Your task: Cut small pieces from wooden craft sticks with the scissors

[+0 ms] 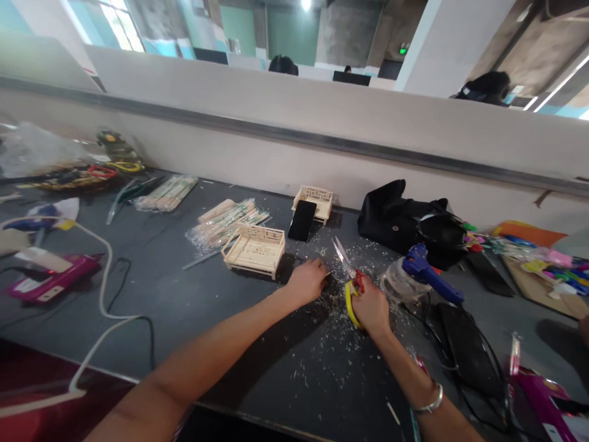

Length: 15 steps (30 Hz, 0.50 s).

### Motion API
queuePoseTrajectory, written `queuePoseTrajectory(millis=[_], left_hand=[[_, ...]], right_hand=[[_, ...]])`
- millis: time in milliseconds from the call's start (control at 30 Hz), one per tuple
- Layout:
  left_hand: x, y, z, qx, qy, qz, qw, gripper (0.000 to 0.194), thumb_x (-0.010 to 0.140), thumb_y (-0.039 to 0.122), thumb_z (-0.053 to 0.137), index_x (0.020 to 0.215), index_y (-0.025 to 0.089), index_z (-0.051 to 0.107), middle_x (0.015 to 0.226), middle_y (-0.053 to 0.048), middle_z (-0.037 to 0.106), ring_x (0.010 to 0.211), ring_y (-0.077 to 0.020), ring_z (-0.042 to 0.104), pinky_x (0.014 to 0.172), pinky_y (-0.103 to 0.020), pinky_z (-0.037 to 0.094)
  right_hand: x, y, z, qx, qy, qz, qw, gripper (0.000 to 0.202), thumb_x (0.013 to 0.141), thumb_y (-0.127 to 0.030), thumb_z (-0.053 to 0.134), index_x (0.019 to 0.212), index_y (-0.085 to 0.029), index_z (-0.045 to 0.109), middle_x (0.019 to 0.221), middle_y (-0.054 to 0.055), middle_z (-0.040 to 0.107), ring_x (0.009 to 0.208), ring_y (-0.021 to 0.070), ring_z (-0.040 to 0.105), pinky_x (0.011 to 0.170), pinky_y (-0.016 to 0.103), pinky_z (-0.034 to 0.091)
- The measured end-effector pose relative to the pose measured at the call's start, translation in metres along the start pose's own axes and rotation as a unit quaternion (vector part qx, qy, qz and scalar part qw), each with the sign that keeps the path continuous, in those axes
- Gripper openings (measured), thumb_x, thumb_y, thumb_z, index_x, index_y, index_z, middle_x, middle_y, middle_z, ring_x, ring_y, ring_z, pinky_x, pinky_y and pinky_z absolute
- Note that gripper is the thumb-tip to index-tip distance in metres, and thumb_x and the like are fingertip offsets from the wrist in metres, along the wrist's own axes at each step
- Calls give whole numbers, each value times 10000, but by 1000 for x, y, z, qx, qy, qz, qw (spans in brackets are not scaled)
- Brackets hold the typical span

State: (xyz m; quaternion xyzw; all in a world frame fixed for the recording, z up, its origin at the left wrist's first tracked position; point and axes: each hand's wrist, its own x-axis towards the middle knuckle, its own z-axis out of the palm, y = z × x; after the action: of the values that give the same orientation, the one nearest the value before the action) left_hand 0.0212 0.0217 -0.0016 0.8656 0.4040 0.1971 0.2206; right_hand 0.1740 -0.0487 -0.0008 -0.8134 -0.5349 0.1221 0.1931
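Observation:
Scissors with yellow and red handles [350, 301] are gripped in my right hand [373, 307], their blades pointing up and away from me, slightly apart. To their left, my left hand [307, 282] is closed with curled fingers low over the table; whatever it may hold is hidden. Just left of that hand stands a small bench-like model made of pale sticks [255, 250]. A second stick model [317, 201] sits farther back, with a black phone [302, 221] leaning against its front. Pale clippings [322, 350] are scattered on the table around both hands.
Bagged sticks [225, 224] lie behind the nearer model. On the right are a black bag [391, 215], a blue glue gun [430, 273] on a clear tape roll, and cables. A white cord [108, 270] and a magenta device [50, 279] are at left. A low partition [276, 138] closes the back.

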Motion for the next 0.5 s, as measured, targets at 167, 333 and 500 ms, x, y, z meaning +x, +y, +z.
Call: queuePoseTrajectory(millis=[167,333,500], left_hand=[[6,-11,4,-89,21,-39,995,186,694,30,519,600,190,516,724,-63,549,737,-208,565,723,-309,428],[-2,-13,-6,-419,86,-76,901,100,731,197,606,665,183,532,609,13,553,527,-117,487,553,-247,394],[-10,-6,-14,-672,52,-104,732,332,613,405,759,749,155,587,586,24,584,447,-74,473,455,-214,385]], right_hand=[[0,1,0,13,4,-11,1000,159,734,-114,547,840,-209,618,729,9,641,647,146,562,541,214,290],[-6,-2,1,23,3,-31,999,254,761,-99,493,961,-215,599,800,19,657,709,158,591,577,213,319],[-13,-3,8,46,-17,-90,995,345,715,-119,521,1046,-212,557,828,12,650,701,154,598,608,211,359]])
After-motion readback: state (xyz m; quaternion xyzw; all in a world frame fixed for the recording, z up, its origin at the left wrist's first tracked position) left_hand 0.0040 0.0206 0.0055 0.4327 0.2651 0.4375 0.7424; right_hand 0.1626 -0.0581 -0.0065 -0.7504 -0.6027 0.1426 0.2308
